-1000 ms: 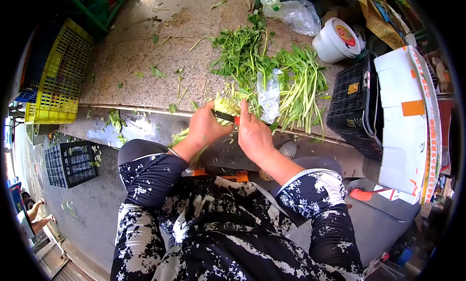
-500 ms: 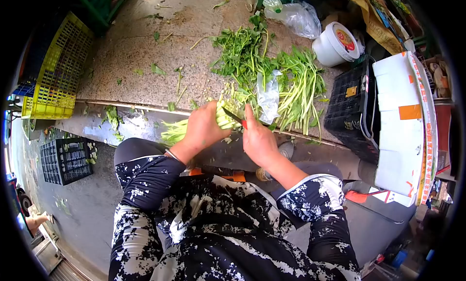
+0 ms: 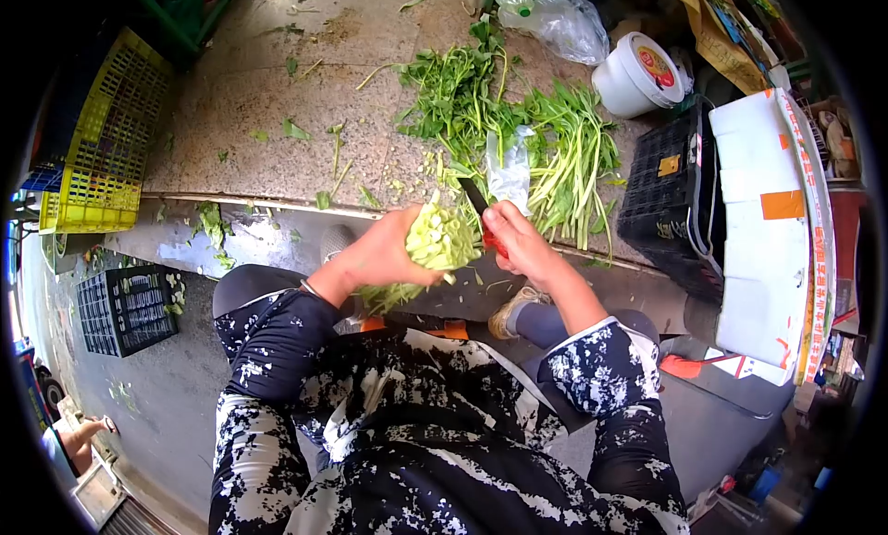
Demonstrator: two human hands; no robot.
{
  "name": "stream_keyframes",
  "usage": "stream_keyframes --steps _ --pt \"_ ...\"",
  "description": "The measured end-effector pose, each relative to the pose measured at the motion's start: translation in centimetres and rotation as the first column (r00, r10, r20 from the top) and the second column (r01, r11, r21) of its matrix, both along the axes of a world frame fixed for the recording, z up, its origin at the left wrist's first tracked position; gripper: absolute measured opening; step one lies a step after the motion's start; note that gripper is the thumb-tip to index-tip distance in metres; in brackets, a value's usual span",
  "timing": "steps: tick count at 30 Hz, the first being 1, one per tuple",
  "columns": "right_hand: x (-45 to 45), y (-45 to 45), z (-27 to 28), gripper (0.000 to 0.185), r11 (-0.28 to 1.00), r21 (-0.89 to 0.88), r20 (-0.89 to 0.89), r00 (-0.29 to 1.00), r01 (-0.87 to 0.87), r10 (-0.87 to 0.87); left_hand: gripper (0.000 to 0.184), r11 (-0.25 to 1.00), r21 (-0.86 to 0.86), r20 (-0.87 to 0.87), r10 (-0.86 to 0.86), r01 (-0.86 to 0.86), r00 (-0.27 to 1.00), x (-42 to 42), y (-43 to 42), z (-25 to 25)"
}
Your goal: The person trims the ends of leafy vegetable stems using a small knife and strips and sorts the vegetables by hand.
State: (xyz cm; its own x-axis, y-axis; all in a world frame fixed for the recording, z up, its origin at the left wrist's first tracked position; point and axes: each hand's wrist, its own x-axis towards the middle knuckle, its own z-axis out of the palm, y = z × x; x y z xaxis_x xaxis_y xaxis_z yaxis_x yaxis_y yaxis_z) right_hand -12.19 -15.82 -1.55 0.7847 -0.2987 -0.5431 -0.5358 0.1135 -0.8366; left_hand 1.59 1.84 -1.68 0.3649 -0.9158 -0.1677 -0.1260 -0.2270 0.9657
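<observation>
Stone ledge (image 3: 231, 105), near edge: the left hand (image 3: 381, 250) grips a green-stalk bundle (image 3: 435, 234). The right hand (image 3: 520, 242) grips the red-handled knife (image 3: 475, 198), now swung off the cut ends (image 3: 450, 243), leaving them exposed.

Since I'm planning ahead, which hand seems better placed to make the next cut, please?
Probably the right hand: it holds the red-handled knife near the stalk bundle, which the left hand is occupied gripping.

Stems (image 3: 438, 237) left, knife (image 3: 474, 196) right, greens (image 3: 575, 170) beyond
</observation>
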Motion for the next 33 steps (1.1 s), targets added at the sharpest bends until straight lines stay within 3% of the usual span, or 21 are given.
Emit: stream_keyframes --steps 2,4,6,7,11,13,19,26,33 --pt "0.1 0.0 0.9 0.03 0.981 0.183 0.072 0.995 0.061 -0.075 0.055 0.987 -0.049 -0.173 -0.158 0.152 0.972 -0.2 0.2 0.5" --pt "0.6 -0.1 0.6 0.032 0.985 0.156 0.118 0.988 0.079 -0.098 0.056 0.977 -0.052 -0.174 -0.215 0.209 0.961 -0.3 0.0 1.4" --pt "1.1 0.2 0.9 0.039 0.985 0.173 0.084 0.996 -0.009 -0.005 0.057 0.957 -0.076 -0.217 -0.291 0.281 0.932 -0.4 0.0 1.6" --pt "1.4 1.0 0.2 0.042 0.997 0.079 0.199 0.98 -0.004 -0.012 0.057 0.956 -0.074 -0.217 -0.294 0.285 0.931 -0.5 -0.1 1.7" --pt "1.8 1.6 1.4 0.039 0.997 -0.018 0.213 0.973 -0.082 0.083 0.058 0.92 -0.099 -0.215 -0.393 0.38 0.894 -0.7 -0.6 1.8" --pt "1.8 1.7 2.0 0.041 0.991 -0.074 0.278 0.953 -0.107 0.124 0.057 0.925 -0.114 -0.236 -0.38 0.363 0.894 -0.7 -0.6 1.6" --pt "1.2 1.4 2.5 0.046 0.956 -0.264 0.254 0.947 -0.131 0.199 0.049 0.921 -0.133 -0.27 -0.389 0.367 0.881 -0.6 -0.8 0.7" --pt "0.1 1.1 2.6 0.043 0.96 -0.237 0.241 0.948 -0.151 0.209 0.04 0.94 -0.115 -0.302 -0.34 0.321 0.891 -0.9 -0.7 1.1" --pt "-1.1 1.1 3.0 0.041 0.944 -0.296 0.193 0.959 -0.143 0.206 0.047 0.939 -0.139 -0.295 -0.343 0.315 0.892 -1.0 -0.7 0.7"
